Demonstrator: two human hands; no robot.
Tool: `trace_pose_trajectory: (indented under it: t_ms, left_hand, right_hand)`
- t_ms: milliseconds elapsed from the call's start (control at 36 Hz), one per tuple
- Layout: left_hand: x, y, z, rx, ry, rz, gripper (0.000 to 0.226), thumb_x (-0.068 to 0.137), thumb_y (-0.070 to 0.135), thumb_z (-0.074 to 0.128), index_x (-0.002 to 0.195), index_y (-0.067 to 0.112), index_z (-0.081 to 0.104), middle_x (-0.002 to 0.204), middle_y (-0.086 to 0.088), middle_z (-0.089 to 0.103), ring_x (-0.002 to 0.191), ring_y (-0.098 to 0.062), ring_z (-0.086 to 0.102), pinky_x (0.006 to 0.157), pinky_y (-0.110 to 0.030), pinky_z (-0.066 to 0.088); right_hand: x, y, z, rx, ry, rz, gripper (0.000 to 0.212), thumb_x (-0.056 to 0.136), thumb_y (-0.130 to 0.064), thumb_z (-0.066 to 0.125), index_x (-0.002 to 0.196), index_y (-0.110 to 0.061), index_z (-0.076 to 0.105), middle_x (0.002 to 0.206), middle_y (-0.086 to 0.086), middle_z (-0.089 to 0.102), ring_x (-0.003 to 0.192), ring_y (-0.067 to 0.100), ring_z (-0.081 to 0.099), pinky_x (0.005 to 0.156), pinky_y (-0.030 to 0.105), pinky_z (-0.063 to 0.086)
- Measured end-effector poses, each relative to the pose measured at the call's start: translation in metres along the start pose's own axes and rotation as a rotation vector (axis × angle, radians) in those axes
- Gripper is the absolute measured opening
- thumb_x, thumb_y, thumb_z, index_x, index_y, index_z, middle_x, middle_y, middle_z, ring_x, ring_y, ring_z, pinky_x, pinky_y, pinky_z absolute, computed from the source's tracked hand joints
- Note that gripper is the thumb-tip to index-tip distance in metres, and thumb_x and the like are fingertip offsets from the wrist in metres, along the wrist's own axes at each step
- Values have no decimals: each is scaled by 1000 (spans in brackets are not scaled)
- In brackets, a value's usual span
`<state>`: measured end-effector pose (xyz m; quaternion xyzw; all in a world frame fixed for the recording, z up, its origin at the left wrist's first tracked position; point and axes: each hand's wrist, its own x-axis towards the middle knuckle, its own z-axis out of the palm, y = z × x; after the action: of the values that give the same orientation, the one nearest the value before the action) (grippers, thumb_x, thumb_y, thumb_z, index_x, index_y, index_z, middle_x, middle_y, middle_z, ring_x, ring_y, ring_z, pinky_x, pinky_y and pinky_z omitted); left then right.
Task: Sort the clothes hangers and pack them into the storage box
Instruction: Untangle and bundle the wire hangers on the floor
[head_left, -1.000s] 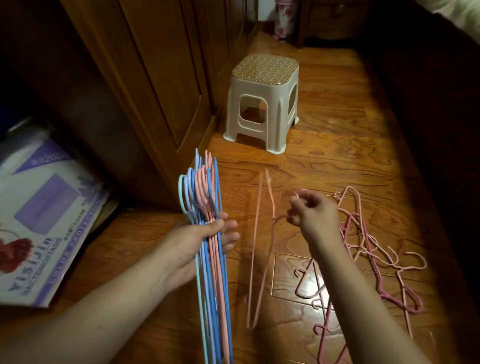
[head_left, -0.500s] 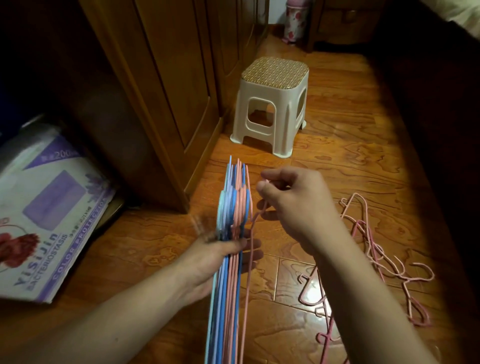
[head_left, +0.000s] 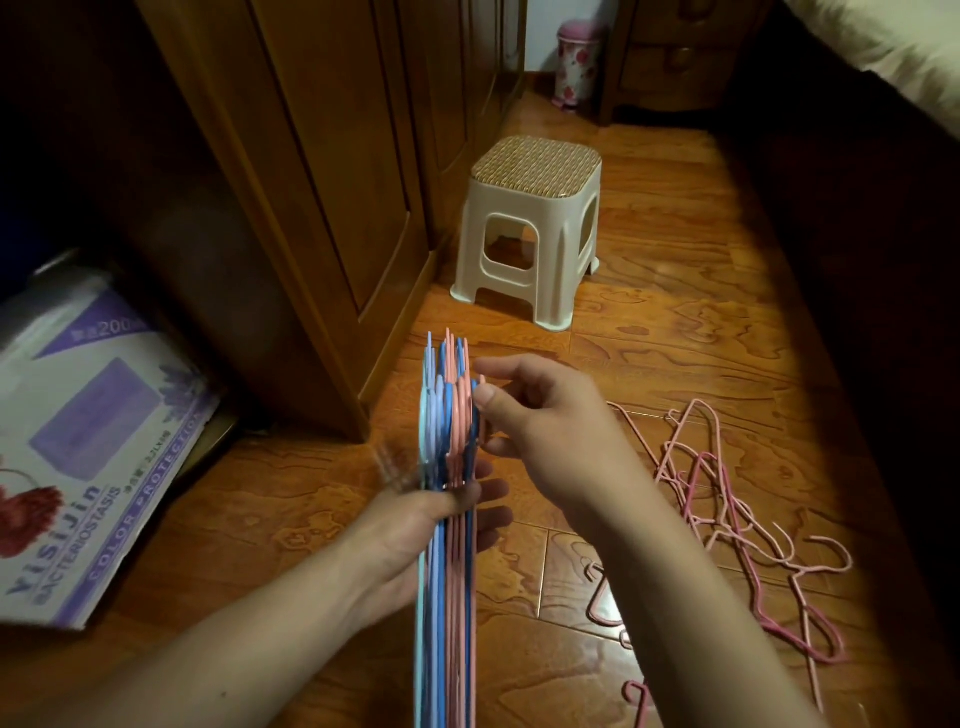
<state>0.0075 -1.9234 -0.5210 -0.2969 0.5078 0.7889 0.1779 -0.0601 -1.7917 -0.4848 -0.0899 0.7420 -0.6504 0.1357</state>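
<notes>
One stool, glossy wooden floor

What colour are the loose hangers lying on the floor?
Pink; the loose hangers show best in the head view, tangled on the wooden floor.

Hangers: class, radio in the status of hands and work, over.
Left hand grips hanger bundle. Right hand pinches a pink hanger against it. Loose pink hangers on floor. Nothing in the way.
</notes>
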Motion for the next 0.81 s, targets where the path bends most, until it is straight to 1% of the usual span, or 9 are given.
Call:
trace_pose_trajectory:
  t_ms: [194,333,417,500,556,611,667,722,806]
  left_hand:
    - [0,0,0,-2,-1,5,28,97,0,55,121,8,68,114,-14,75,94,-30,75,90,-43,54]
    - [7,-4,0,51,50,4,25,95,0,58,118,5,69,114,-16,75,91,-31,75,81,-41,56]
    - [14,-5,-1,64,89,-17,26,95,1,60,120,3,68,112,-16,75,92,-31,76,77,-39,56]
    - [16,-6,1,67,99,-52,23,96,1,58,117,5,68,113,-16,75,100,-30,75,86,-41,56]
    - [17,-7,0,64,100,-72,26,97,-1,56,120,5,66,114,-17,75,106,-30,73,87,-42,56]
    - [16,-8,1,65,104,-99,27,97,-3,54,121,4,64,112,-17,75,107,-31,72,86,-42,56]
    - [16,-7,0,61,107,-120,28,96,-3,55,122,4,63,110,-18,75,105,-31,72,87,-42,56]
    - [15,-7,-1,58,114,-124,29,95,-3,56,122,4,63,108,-18,76,101,-30,73,86,-41,55]
    - [17,-7,-4,66,124,-131,28,95,0,57,122,5,65,107,-17,77,93,-27,76,83,-40,55]
  right_hand:
    - [-2,0,-2,-22,-7,-46,20,97,-21,64,116,-26,68,76,-2,64,72,13,66,72,46,60]
    - [-2,11,-6,70,-52,-55,19,100,-25,59,117,-27,68,79,-10,67,78,7,68,69,30,59]
    - [12,56,-13,219,68,103,16,102,-21,55,113,-21,66,85,-2,67,79,13,66,70,30,57]
    - [23,144,-35,85,268,396,9,99,-16,55,98,-18,64,84,5,63,74,21,61,66,36,49]
    - [18,208,-52,-55,294,628,10,94,-14,55,93,-17,65,87,8,65,82,30,66,73,40,54]
    - [-1,262,-66,-240,262,767,23,88,-14,58,109,-13,69,106,14,68,97,35,68,85,41,58]
    - [-27,290,-74,-394,253,844,35,91,-19,58,124,-15,64,124,19,59,104,34,66,90,32,54]
    - [-46,311,-81,-466,278,886,39,93,-19,53,132,-17,61,131,22,47,107,36,62,95,35,53]
    - [-55,330,-89,-480,327,857,45,90,-16,51,135,-18,58,124,14,33,90,33,61,89,47,57]
